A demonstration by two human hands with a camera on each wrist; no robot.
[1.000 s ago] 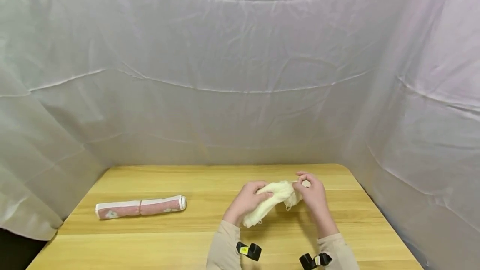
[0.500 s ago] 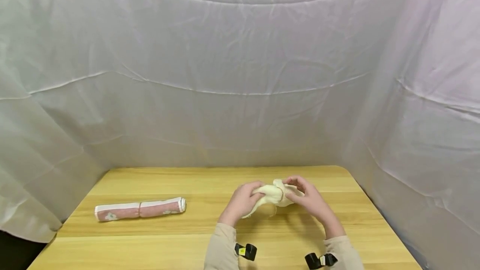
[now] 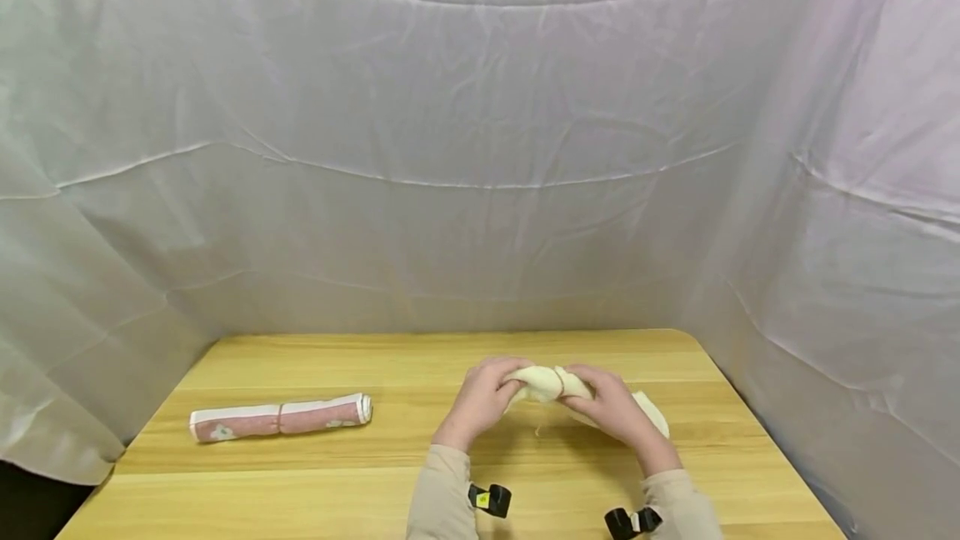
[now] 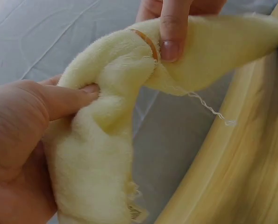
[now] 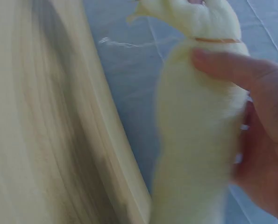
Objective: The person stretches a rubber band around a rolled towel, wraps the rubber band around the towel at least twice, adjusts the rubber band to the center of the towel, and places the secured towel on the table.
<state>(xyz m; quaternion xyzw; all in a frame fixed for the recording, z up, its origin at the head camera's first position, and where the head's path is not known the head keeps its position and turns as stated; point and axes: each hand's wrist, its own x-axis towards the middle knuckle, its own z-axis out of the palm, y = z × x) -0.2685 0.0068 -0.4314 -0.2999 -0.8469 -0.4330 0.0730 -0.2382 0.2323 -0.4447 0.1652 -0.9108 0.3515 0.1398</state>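
A pale yellow, fuzzy towel [image 3: 542, 382], rolled lengthwise, is held above the table between both hands. An orange-brown rubber band [image 4: 147, 43] cinches it around the middle. On the left half, my left hand [image 3: 480, 400] grips the towel, its thumb pressed into a fold in the left wrist view. Just beside the band, my right hand [image 3: 617, 407] grips the other half, thumb on top and fingers behind. The towel bends at the band, and its right end sticks out past the right hand. A loose white thread [image 4: 209, 106] dangles near the band.
A rolled pink and white towel [image 3: 315, 415] with a flower pattern, tied by a band around its middle, lies on the left of the wooden table [image 3: 300, 507]. Grey cloth curtains [image 3: 480, 257] hang behind and at the sides.
The right hand has gone from pinching and stretching the band off the towel's right side to gripping the towel beside it. The band now sits around the middle, and the right end has come through.
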